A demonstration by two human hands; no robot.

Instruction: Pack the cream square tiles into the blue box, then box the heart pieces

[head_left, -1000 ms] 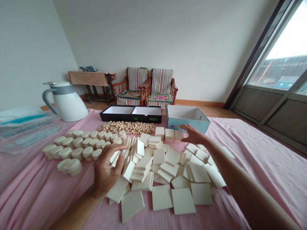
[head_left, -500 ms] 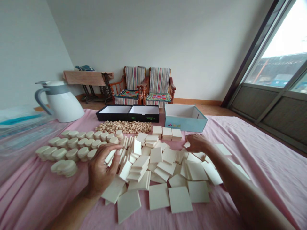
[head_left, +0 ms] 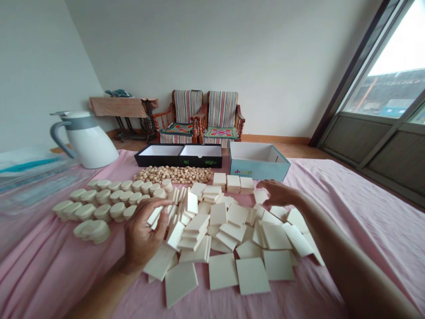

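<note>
On the far right edge of the heap [head_left: 229, 230], the right hand [head_left: 279, 193] hovers, fingers loosely bent and holding nothing, just right of a small square tile [head_left: 260, 196]. The left hand [head_left: 143, 237] pinches standing tiles [head_left: 153, 216], well apart.

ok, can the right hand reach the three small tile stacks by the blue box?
Probably yes. The right hand hovers just right of the three small tile stacks, with only one loose flat tile between them; the blue box sits behind, not in the way.
</note>
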